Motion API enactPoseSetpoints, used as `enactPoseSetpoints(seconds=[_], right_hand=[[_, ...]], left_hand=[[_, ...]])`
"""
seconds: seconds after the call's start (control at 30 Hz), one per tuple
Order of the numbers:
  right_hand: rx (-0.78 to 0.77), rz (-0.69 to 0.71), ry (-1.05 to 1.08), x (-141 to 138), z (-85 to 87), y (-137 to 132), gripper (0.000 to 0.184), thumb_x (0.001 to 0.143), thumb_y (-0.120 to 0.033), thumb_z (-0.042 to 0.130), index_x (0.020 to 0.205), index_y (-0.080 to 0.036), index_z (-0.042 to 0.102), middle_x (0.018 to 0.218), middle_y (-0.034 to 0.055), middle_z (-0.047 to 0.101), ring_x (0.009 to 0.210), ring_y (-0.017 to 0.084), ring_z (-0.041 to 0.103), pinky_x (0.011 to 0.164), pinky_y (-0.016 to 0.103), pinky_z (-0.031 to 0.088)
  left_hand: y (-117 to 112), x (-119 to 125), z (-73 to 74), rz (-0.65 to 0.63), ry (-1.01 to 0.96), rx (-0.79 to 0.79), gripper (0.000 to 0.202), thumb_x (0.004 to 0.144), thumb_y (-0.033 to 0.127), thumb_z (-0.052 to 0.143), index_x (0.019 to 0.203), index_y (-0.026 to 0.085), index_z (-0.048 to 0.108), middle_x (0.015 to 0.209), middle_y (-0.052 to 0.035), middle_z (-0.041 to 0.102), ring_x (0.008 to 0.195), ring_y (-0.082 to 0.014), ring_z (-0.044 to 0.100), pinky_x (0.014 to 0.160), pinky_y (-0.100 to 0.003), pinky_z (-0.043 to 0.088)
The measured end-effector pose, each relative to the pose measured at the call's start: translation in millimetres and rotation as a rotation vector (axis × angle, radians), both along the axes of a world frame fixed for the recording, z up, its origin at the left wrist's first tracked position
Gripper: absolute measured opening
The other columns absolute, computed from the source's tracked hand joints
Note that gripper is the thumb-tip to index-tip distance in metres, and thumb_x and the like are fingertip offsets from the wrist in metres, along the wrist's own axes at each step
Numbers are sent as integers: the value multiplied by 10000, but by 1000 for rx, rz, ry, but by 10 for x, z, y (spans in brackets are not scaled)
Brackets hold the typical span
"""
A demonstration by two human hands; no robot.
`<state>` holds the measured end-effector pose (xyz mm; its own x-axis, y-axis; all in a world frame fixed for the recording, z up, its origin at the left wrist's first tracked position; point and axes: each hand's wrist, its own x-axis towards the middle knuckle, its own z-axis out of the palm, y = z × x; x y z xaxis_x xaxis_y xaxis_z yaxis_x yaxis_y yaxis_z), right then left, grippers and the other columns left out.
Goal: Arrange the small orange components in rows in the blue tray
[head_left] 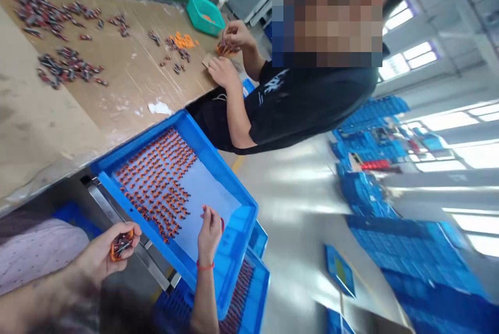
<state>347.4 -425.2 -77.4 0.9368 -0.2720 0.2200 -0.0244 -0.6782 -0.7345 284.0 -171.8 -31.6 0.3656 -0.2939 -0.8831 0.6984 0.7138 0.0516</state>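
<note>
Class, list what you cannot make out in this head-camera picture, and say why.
In the head view:
1. How many parts the left hand holds: its grip covers some.
2. The exact shape of the piece at the right hand: too small.
3. All of the lower tray: hidden by the upper tray, cut off by the bottom edge.
4. Separate stacked crates: blurred.

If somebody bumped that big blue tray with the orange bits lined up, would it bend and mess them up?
The blue tray would probably stay stiff, since its raised walls look solid. The little orange-and-dark pieces might slide out of line, as they seem loose on the pale, flat base. They'd likely stay inside, with walls around them.
</note>
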Motion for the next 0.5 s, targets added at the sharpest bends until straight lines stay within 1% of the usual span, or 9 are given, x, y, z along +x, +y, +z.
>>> enactPoseSetpoints(seconds=[0.03,0.07,0.13,0.2,0.27,0.33,0.4,0.47,0.5], right_hand=[[-42,24,28,57,-208,-227,470,1001,-437,388,812,-176,730,849,113,685,803,253,700,722,398,508],[-60,64,82,105,-410,-415,363,983,-369,468,864,-171,747,918,142,703,884,283,692,797,456,515],[-119,119,217,178,-747,-648,303,967,-241,489,891,-113,752,946,151,705,960,303,683,834,471,483],[-166,149,357,230,-957,-718,199,952,-90,530,971,-58,726,984,158,702,953,272,683,838,420,494],[-187,171,458,270,-1057,-699,151,929,23,586,1015,-50,685,989,130,700,901,212,679,838,354,528],[-188,196,512,303,-1101,-662,149,915,57,633,962,-80,665,943,63,690,854,170,665,845,324,553],[-199,217,553,329,-1133,-640,147,920,47,650,927,-100,660,938,34,677,879,163,658,879,333,560],[-200,236,574,349,-1170,-636,126,938,22,653,928,-104,661,939,32,671,875,162,654,878,334,561],[-197,248,578,357,-1190,-638,120,942,16,654,931,-104,662,928,28,668,861,159,652,867,329,563]], left_hand=[[-48,-22,-75,-20,13,-5,504,365,392,903,707,124,647,628,42,462,473,-37,267,363,-131,116],[-89,-42,-125,-40,34,-11,499,345,366,898,711,118,666,628,38,465,480,-38,263,366,-137,116],[-152,-77,-149,-61,40,-6,543,359,347,926,802,100,732,663,30,486,513,-40,287,385,-128,161],[-186,-98,-117,-54,8,33,586,435,342,964,934,106,769,699,25,500,546,-42,316,420,-106,211],[-194,-106,-101,-41,-7,104,622,456,346,992,991,124,766,692,25,492,554,-46,312,431,-97,206],[-179,-111,-140,-37,34,149,683,352,369,1026,922,131,733,665,32,481,543,-53,308,418,-109,196],[-154,-115,-218,-50,68,145,721,286,420,1034,850,139,683,675,36,496,547,-62,346,420,-128,239],[-134,-112,-295,-77,65,114,668,324,428,1010,804,148,639,697,40,521,553,-64,388,449,-141,276],[-131,-107,-319,-96,53,105,579,415,411,970,806,152,630,703,44,531,555,-60,400,465,-142,268]])
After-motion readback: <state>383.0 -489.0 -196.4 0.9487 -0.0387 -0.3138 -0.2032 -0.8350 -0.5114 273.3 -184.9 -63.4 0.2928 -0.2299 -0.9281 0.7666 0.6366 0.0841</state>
